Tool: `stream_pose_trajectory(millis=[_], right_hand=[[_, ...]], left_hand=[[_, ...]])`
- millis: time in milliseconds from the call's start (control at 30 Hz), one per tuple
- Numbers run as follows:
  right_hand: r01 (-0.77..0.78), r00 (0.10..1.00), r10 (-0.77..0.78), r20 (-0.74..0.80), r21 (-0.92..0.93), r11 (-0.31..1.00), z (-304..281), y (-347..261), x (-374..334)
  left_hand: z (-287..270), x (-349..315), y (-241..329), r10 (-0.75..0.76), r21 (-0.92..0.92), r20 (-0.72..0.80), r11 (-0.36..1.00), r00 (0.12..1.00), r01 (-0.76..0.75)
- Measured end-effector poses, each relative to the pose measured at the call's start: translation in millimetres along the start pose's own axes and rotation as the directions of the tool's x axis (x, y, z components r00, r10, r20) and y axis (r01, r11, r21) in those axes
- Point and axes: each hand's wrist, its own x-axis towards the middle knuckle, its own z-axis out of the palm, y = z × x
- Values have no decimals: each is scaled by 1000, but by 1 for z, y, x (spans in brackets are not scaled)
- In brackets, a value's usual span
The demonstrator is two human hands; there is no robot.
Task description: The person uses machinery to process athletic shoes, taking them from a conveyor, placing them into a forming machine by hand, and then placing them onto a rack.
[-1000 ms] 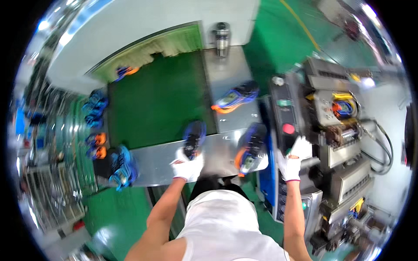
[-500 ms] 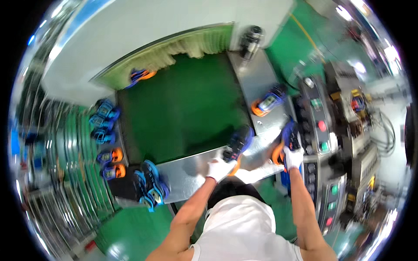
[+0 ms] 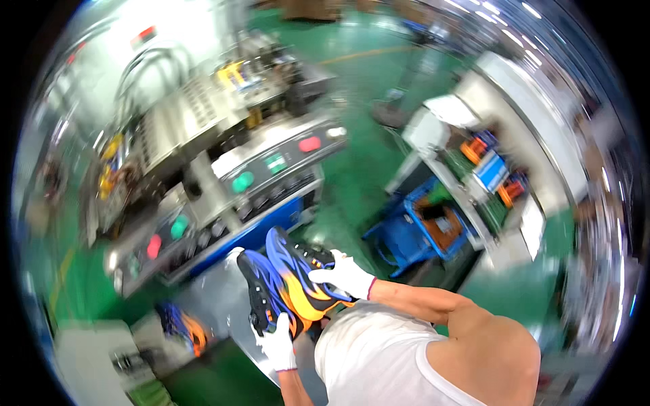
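Note:
Two sneakers in blue, black and orange are held side by side in front of me, toes pointing away. My left hand [image 3: 277, 345], in a white glove, grips the left sneaker [image 3: 265, 284] near its heel. Also gloved in white, my right hand [image 3: 345, 276] is closed round the right sneaker [image 3: 295, 274] at its collar. The sneakers' sides face each other and appear to touch. Below them lies a grey metal ledge [image 3: 227, 298]. To the left, more blue and orange footwear [image 3: 184, 326] rests on that ledge, blurred.
A machine with a panel of red and green buttons [image 3: 274, 162] stands ahead on the left. At the right are a blue cart [image 3: 413, 233] and a conveyor [image 3: 453, 179] carrying orange and blue shoes. A green belt [image 3: 223, 375] lies at the lower left.
My view and body have turned right, from the green belt toward the button machine and blue cart. The two sneakers, formerly apart, are now brought together, still in my hands.

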Motion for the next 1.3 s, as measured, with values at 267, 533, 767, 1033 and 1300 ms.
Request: stream_pose_trajectory(millis=[267, 533, 767, 1033, 1300], right_hand=[[295, 642, 207, -738, 487, 822, -186, 105, -101], [199, -2, 399, -917, 391, 899, -344, 167, -203], [-558, 80, 204, -976, 126, 820, -492, 224, -268], [-737, 124, 261, -957, 87, 670, -539, 253, -241], [351, 446, -308, -840, -153, 924, -358, 92, -76]], left_hand=[[195, -34, 119, 249, 172, 658, 869, 710, -463], [435, -68, 292, 385, -106, 885, 714, 262, -692], [669, -110, 386, 338, 13, 936, -313, -98, -950], [715, -112, 397, 455, 61, 889, -230, -52, -971], [443, -9, 213, 876, -196, 480, 58, -44, -979]])
